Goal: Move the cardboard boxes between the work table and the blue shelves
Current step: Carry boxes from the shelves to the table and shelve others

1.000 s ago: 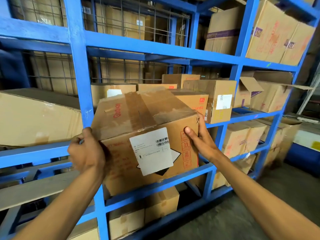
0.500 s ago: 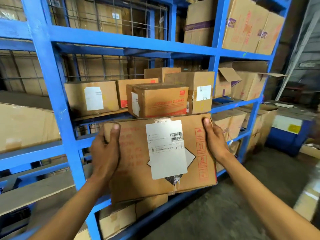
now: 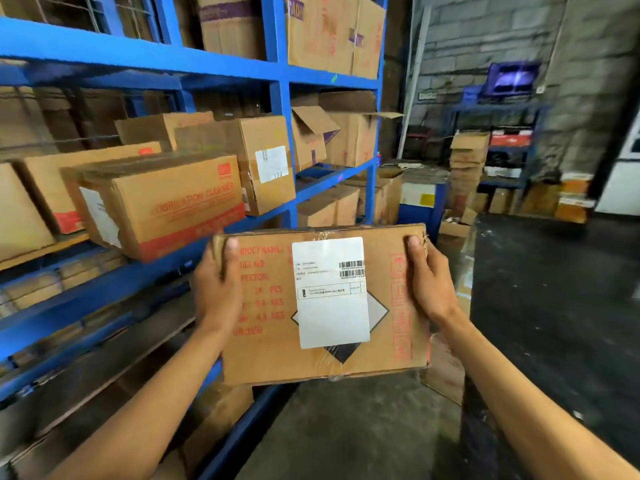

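**Box held in both hands, clear of the rack**

The left hand (image 3: 216, 292) clasps the left edge of the cardboard box (image 3: 270, 348), thumb laid over the front face and the other fingers out of sight behind it. The right hand (image 3: 429, 289) grips the opposite edge the same way, thumb on the front near the top corner. Between them the box is carried in the air, its broad face turned toward the person, with a white shipping label (image 3: 332, 292) stuck over a dark diamond mark and red printing down both sides (the lettering is partly blurred).

The box hangs just in front of the blue shelves (image 3: 221, 65), not resting on any level. On the shelf behind and to the left sits a carton with red lettering (image 3: 166, 202), and just beside it a taller carton with a small white sticker (image 3: 266, 164). An open-flapped carton (image 3: 311, 133) stands in the next bay. Farther off, against the grey block wall (image 3: 588, 39), a stack of small cartons (image 3: 467, 161) rises from the dark floor (image 3: 554, 289).
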Available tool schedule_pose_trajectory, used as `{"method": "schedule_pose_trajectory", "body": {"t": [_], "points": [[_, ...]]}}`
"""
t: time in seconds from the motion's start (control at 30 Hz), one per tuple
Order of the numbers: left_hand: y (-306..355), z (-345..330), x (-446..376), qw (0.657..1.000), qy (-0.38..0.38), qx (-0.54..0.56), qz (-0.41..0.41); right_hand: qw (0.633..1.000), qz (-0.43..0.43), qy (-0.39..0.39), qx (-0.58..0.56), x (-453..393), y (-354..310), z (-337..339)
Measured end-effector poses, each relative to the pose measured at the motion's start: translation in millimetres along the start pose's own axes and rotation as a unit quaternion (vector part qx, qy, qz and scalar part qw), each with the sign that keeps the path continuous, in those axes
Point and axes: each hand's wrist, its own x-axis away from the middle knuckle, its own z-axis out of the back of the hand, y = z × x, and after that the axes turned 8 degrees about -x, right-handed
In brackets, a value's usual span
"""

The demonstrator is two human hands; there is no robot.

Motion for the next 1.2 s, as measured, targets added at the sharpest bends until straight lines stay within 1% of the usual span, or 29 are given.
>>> {"method": "schedule_pose_trajectory", "body": {"t": [0.07, 0.17, 0.27, 0.3, 0.37, 0.5, 0.6, 0.7, 0.77, 0.83, 0.9, 1.0, 1.1, 1.2], "points": [[2, -31, -3, 1.000, -0.024, 0.019, -0.001, 0.999, 0.003, 0.034, 0.020, 5, 2, 22], [4, -71, -5, 0.992, -0.101, 0.054, 0.044, 0.994, 0.008, 0.091, 0.063, 14, 4, 50], [6, -110, -5, 0.978, -0.176, 0.057, 0.096, 0.984, -0.001, 0.150, 0.100, 29, 0, 70], [7, -122, -4, 0.973, -0.197, 0.060, 0.100, 0.978, -0.005, 0.173, 0.114, 37, -1, 77], [8, -144, -2, 0.964, -0.242, 0.066, 0.090, 0.964, -0.014, 0.224, 0.140, 57, -3, 85], [18, -177, 15, 0.927, -0.345, 0.113, 0.095, 0.931, -0.010, 0.314, 0.185, 100, -13, 95], [32, -190, 37, 0.907, -0.387, 0.120, 0.116, 0.898, -0.022, 0.373, 0.233, 135, -26, 92], [51, -195, 63, 0.874, -0.459, 0.122, 0.102, 0.852, -0.028, 0.445, 0.273, 181, -39, 85], [60, -200, 82, 0.859, -0.490, 0.125, 0.081, 0.820, -0.016, 0.486, 0.302, 212, -48, 80], [70, -204, 102, 0.831, -0.537, 0.130, 0.064, 0.778, -0.009, 0.535, 0.330, 242, -56, 76], [79, -207, 125, 0.785, -0.598, 0.148, 0.058, 0.736, -0.010, 0.580, 0.349, 270, -65, 72], [96, -207, 162, 0.721, -0.666, 0.186, 0.053, 0.677, -0.002, 0.630, 0.380, 312, -72, 67], [112, -203, 200, 0.664, -0.715, 0.215, 0.031, 0.619, -0.002, 0.673, 0.405, 354, -75, 62], [127, -198, 241, 0.604, -0.759, 0.244, 0.017, 0.549, -0.001, 0.704, 0.451, 396, -78, 58]]}}
